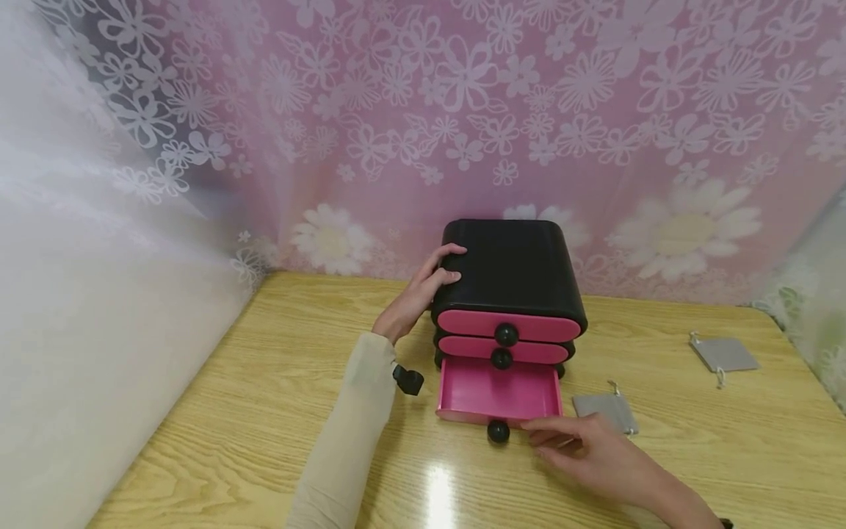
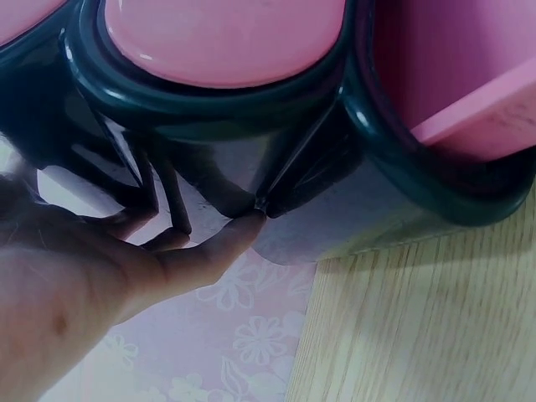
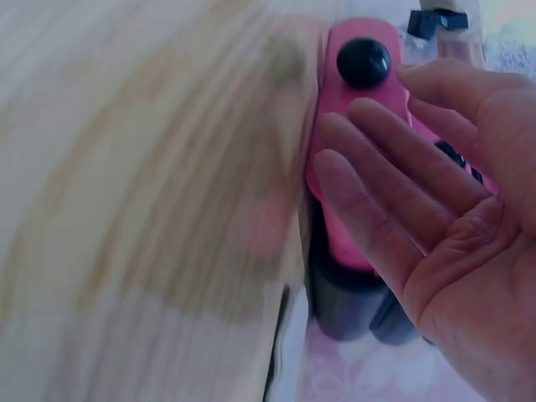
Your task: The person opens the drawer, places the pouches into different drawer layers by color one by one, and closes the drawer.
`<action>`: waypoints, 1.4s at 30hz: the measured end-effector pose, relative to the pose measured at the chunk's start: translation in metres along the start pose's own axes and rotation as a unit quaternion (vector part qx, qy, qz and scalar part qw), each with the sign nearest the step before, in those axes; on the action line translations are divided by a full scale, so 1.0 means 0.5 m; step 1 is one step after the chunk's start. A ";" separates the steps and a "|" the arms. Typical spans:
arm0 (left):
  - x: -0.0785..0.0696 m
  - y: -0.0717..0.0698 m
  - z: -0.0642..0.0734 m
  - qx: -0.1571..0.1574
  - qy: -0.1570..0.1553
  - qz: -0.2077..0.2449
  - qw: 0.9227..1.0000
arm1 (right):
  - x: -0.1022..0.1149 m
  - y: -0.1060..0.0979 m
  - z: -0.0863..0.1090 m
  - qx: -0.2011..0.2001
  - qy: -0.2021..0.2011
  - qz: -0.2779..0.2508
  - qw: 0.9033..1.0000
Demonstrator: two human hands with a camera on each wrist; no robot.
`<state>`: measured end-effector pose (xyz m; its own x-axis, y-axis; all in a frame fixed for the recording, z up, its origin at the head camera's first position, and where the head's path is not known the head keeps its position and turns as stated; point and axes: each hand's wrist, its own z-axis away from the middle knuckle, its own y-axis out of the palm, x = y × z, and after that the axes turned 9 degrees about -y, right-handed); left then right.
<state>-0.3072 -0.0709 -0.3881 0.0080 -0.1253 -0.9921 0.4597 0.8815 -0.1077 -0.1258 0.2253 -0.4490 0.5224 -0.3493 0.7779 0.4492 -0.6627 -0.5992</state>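
A black mini drawer cabinet (image 1: 505,261) with pink fronts stands on the table against the curtain. Its bottom drawer (image 1: 500,393) is pulled out, and nothing lies inside; the two upper drawers are closed. My left hand (image 1: 419,294) rests against the cabinet's left side, its fingertips on the glossy black wall in the left wrist view. By the open drawer's front, right of the round black knob (image 1: 499,431), is my right hand (image 1: 595,452). Its fingers are loosely extended in the right wrist view and hold nothing. Whether a fingertip touches the drawer front I cannot tell.
A small grey drawstring pouch (image 1: 604,411) lies just beyond my right hand, partly hidden by it. Another grey pouch (image 1: 727,354) lies farther right. The wood-grain table (image 1: 264,411) ends at a pink floral curtain (image 1: 396,147) behind and a whitish sheet at left.
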 end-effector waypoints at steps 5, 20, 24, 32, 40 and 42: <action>-0.003 0.001 0.000 -0.005 0.004 -0.008 1.000 | -0.003 -0.020 0.019 -0.037 -0.016 0.027 0.999; 0.000 0.004 0.008 0.010 0.018 0.011 1.000 | -0.030 -0.059 0.062 -0.183 -0.051 0.162 0.968; 0.002 0.004 0.007 0.007 0.020 0.004 1.000 | -0.046 -0.074 0.071 -0.222 -0.034 0.221 0.949; 0.006 0.003 0.004 0.000 0.022 -0.011 1.000 | -0.077 -0.098 0.091 -0.236 0.011 0.254 0.938; 0.003 0.004 0.004 -0.002 0.020 -0.015 1.000 | -0.096 -0.107 0.102 -0.207 0.041 0.263 0.941; 0.003 0.004 0.004 -0.003 0.020 -0.016 1.000 | -0.101 -0.108 0.103 -0.197 0.042 0.266 0.943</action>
<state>-0.3042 -0.0701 -0.3897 -0.0422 -0.1360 -0.9898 0.4532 0.8803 -0.1402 -0.1390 0.3127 -0.4658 0.5308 -0.7417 0.4100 -0.1727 -0.5683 -0.8045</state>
